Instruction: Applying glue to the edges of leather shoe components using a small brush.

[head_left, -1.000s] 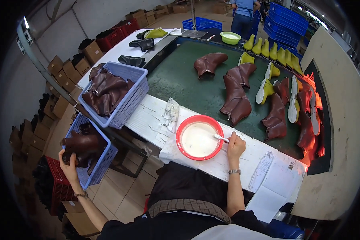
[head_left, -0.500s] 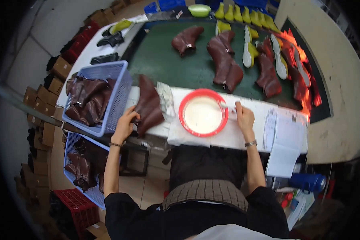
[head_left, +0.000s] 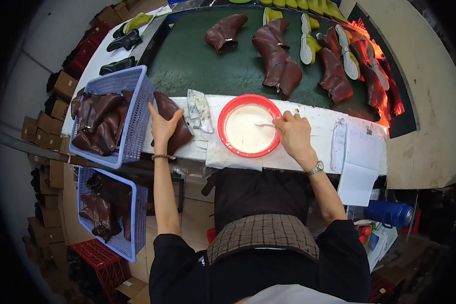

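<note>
My left hand (head_left: pixel 164 126) is spread around a brown leather boot upper (head_left: pixel 176 129) on the white bench, its thumb lying across the leather and its fingers along the left side. In my right hand (head_left: pixel 295 133) is a pale, thin-handled brush (head_left: pixel 265 124), the fingers closed on it. The brush reaches over the rim of a red bowl (head_left: pixel 222 133) of creamy white liquid, and its tip is hard to make out. Between boot and bowl lies a stained clear plastic bag (head_left: pixel 199 109).
Left stands a blue basket (head_left: pixel 143 109) of brown boot uppers, with another blue basket (head_left: pixel 138 223) below. Beyond the bench, a green conveyor belt (head_left: pixel 187 61) carries boots and yellow lasts with soles toward a glowing red heater opening (head_left: pixel 385 66). Papers (head_left: pixel 358 175) hang at the right.
My right hand has moved left to the bowl, bringing the brush over the liquid. My left hand has turned upward on the boot upper, which now sits closer to the basket. The view has shifted.
</note>
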`<state>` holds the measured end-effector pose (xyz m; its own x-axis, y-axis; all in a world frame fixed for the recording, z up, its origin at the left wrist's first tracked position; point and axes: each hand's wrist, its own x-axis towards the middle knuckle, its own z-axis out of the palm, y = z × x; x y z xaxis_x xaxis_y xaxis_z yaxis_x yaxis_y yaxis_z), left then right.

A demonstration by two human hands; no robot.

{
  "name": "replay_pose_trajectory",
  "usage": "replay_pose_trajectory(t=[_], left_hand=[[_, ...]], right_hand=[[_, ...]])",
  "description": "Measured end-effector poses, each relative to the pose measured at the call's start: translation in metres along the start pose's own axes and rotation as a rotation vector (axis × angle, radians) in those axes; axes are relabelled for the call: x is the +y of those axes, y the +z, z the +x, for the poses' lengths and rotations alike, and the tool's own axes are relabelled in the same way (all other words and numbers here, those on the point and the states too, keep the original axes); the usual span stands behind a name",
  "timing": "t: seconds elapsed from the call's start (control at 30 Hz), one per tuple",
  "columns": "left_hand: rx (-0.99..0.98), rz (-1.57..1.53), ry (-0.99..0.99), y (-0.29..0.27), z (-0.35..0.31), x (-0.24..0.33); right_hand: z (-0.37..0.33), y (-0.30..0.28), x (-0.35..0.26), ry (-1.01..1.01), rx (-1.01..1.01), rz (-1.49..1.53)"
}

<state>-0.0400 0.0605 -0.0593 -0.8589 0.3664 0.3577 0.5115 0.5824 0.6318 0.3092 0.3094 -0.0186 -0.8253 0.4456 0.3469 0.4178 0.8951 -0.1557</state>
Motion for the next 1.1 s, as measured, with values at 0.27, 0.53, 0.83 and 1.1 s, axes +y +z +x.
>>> replay_pose_trajectory(t=[0.27, 0.53, 0.83, 1.1], left_hand=[[0.017, 0.170, -0.213, -0.009, 0.017, 0.011], [-0.649, -0.569, -0.259, -0.093, -0.032, 0.129], [-0.934, -0.781, -0.291, -0.086, -0.054, 0.173], [-0.522, -0.802, -0.169, -0.079, -0.063, 0.180]], right_hand=[[0.000, -0.005, 0.000, -0.006, 0.094, 0.051], [0.009, -0.032, 0.025, 0.253, 0.033, 0.780], [0.051, -0.041, 0.011, -0.214, 0.214, 0.761], [0.029, -0.038, -0.006, -0.154, 0.164, 0.777]])
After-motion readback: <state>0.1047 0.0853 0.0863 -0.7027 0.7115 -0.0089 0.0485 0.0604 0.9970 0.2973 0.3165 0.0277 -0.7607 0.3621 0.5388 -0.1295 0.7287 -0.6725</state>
